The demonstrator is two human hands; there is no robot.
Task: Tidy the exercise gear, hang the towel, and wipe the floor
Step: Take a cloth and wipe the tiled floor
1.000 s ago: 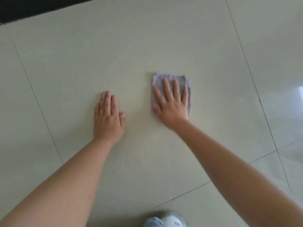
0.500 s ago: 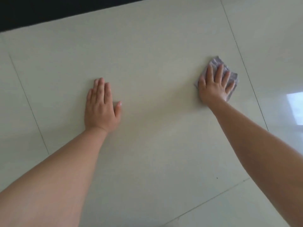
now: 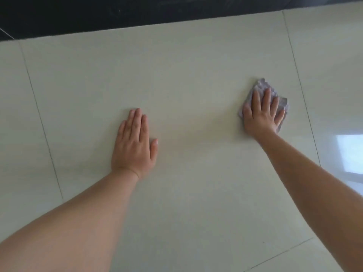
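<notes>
Cream tiled floor, dark strip along its far edge. Left hand flat on the floor, fingers straight and together, holding nothing. Right hand well to the right of the left hand, fingers spread, pressing a crumpled grey cloth onto the floor, near a grout line.

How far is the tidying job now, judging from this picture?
Done: cannot tell; neither exercise gear nor a hung towel is in view. In hand: the right hand presses a small grey cloth flat on the pale glossy tiled floor, while the left hand rests flat on it. Left: probably more floor wiping.
</notes>
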